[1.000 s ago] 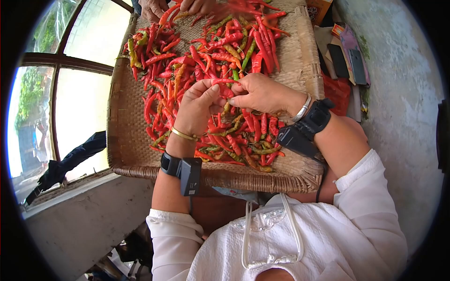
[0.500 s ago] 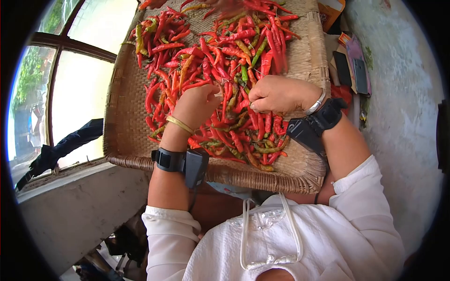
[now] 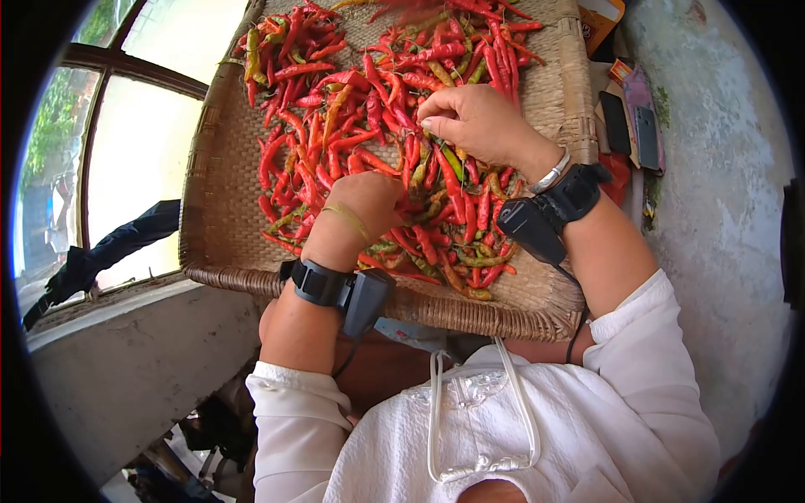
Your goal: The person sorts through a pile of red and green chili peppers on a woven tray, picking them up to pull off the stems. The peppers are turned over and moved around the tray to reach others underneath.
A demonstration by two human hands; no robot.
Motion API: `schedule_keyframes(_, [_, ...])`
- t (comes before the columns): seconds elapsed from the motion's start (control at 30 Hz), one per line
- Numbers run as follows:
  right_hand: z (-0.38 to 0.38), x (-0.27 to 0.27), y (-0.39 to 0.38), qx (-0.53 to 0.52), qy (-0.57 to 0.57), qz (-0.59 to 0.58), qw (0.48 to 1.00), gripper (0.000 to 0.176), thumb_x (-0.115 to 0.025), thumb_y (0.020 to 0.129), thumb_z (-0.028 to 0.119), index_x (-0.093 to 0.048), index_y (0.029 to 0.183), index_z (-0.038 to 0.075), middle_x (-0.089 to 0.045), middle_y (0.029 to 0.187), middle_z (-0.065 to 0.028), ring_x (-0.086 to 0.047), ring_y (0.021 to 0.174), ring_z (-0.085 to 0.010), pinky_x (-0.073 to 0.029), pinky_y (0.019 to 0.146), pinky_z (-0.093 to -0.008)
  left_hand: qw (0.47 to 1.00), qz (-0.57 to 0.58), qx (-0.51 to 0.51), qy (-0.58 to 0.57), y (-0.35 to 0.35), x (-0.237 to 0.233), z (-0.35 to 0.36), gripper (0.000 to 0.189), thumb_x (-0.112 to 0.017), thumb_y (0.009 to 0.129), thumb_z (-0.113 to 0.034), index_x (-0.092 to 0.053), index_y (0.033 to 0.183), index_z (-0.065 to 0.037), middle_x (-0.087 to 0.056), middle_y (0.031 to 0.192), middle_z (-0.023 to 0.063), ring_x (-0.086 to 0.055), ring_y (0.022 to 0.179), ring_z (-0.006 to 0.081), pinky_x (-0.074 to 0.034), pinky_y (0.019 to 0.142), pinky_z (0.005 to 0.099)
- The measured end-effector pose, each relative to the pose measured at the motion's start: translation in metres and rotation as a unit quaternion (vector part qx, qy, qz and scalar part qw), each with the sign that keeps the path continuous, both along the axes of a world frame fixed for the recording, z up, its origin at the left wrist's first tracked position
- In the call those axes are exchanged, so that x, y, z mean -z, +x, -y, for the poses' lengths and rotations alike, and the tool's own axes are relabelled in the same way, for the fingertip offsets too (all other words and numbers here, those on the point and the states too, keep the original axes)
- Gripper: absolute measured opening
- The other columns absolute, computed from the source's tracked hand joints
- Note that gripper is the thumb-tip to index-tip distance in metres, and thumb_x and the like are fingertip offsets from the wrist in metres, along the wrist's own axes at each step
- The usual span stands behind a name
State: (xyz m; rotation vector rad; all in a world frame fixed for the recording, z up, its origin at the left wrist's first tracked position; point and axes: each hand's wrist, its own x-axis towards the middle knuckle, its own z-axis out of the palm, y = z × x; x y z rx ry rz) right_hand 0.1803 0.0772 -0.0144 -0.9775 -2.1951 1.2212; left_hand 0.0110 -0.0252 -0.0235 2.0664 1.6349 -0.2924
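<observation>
Red peppers [image 3: 352, 92], with some green and yellowish ones among them, are spread over a woven tray [image 3: 226, 151]. Near the middle of the pile is my right hand [image 3: 478, 121], its thumb and fingers drawn together over the peppers; whatever lies between the fingertips is too small to make out. Lower and to the left, my left hand [image 3: 369, 201] is curled, back upward, just above the peppers. Its fingertips are hidden behind the hand.
A window [image 3: 138, 159] with a dark folded umbrella [image 3: 117, 251] is at the left. Beyond the tray's right edge lie two phones [image 3: 615, 121] and an orange box [image 3: 599, 25]. The tray's woven rim [image 3: 470, 318] is nearest my body.
My right hand has moved up and slightly left, farther into the pile. My left hand has shifted down and to the right. The hands are now farther apart.
</observation>
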Motion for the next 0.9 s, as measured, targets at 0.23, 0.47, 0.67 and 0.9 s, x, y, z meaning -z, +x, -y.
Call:
schedule_keyframes(0.23, [0.007,0.004,0.002,-0.111,0.043,0.115,0.986,0.022,-0.059,0.074,0.020,-0.063,0.089,0.005,-0.062,0.079,-0.0145,-0.060,0.076,-0.0287,-0.046,0.068,-0.0366,1.000,0.028,-0.001,-0.004,-0.001,-0.007,-0.004,0.016,-0.061,0.069,-0.018,-0.063,0.081,-0.007,-0.062,0.075,0.0110,-0.059,0.072,0.0280,-0.046,0.063,0.0374])
schedule_keyframes(0.47, [0.024,-0.003,0.000,-0.188,0.005,0.045,0.981,0.029,-0.056,0.078,0.022,-0.059,0.098,0.001,-0.059,0.089,-0.0161,-0.056,0.087,-0.0289,-0.043,0.078,-0.0359,0.929,0.343,-0.138,-0.010,-0.009,-0.025,-0.002,0.012,-0.057,0.080,-0.009,-0.058,0.088,0.001,-0.059,0.074,0.0033,-0.056,0.068,0.0096,-0.045,0.061,0.0243])
schedule_keyframes(0.67, [0.021,-0.013,0.002,-0.173,-0.098,-0.019,0.980,0.023,-0.058,0.079,0.021,-0.059,0.088,0.000,-0.057,0.073,-0.0055,-0.054,0.071,-0.0164,-0.043,0.066,-0.0298,0.808,0.534,-0.235,-0.079,-0.017,-0.035,-0.003,0.012,-0.056,0.083,-0.011,-0.057,0.087,-0.001,-0.055,0.070,-0.0016,-0.051,0.063,0.0062,-0.043,0.057,0.0214])
schedule_keyframes(0.9, [0.022,-0.014,0.007,-0.161,-0.276,0.035,0.947,0.015,-0.057,0.080,0.015,-0.058,0.081,0.000,-0.052,0.063,0.0017,-0.046,0.056,-0.0059,-0.038,0.052,-0.0238,0.845,0.483,-0.230,-0.024,-0.030,-0.031,-0.009,0.013,-0.057,0.083,-0.013,-0.057,0.090,-0.002,-0.057,0.076,-0.0028,-0.051,0.063,0.0045,-0.043,0.056,0.0196])
